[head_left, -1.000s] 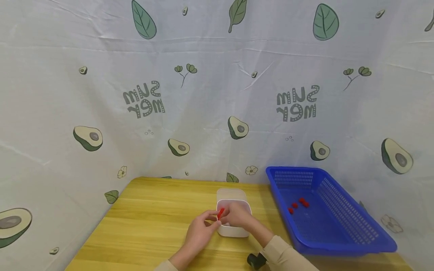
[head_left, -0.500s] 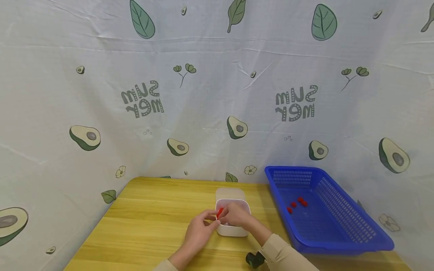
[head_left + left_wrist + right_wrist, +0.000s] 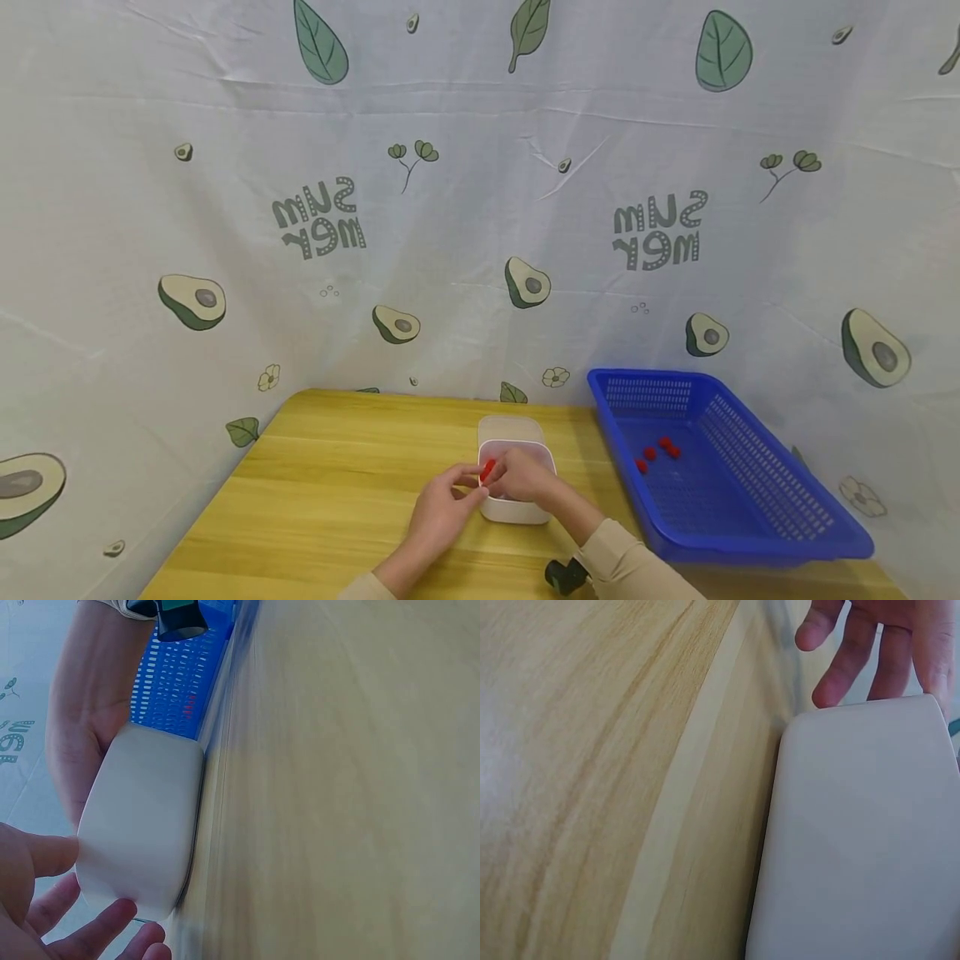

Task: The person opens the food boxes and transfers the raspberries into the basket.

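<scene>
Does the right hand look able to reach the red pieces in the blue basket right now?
Probably yes: the blue basket is open-topped, on that side, and nothing covers the red pieces, though the right hand is busy at the white box.

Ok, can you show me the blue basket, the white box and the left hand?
Blue basket (image 3: 727,507), head view: on its floor.
White box (image 3: 516,512), head view: on its front wall.
Left hand (image 3: 440,508), head view: on its back.

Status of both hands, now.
Left hand: open, fingers touching the white box.
Right hand: closed, pinching a small red piece.
</scene>
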The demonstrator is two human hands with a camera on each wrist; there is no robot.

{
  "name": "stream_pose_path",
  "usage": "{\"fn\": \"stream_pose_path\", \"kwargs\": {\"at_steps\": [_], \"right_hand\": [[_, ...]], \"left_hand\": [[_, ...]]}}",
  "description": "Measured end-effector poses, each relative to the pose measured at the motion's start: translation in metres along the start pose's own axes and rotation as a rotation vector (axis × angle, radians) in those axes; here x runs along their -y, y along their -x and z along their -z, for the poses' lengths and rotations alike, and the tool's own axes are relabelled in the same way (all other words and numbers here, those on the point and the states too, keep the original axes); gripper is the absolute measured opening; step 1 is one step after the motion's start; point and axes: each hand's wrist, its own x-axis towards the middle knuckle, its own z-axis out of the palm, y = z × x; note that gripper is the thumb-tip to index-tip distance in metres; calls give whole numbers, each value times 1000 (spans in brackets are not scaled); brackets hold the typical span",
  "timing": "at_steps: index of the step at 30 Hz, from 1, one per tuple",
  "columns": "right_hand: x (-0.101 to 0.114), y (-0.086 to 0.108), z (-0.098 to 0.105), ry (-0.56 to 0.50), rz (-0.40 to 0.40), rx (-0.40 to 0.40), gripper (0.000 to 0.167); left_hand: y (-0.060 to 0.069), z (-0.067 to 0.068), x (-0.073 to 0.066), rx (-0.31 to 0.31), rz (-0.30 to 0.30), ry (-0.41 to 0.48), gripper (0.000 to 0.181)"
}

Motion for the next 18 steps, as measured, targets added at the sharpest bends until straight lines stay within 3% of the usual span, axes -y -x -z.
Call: {"fn": "stream_pose_path", "kwargs": {"at_steps": [12,18], "right_hand": [[-1,0,3,-83,-27,9,7],[4,1,10,-73,-64,-9,8]], "left_hand": [[1,0,0,-3,2,11,32],[-1,-1,-1,-1,14,7,32]]}}
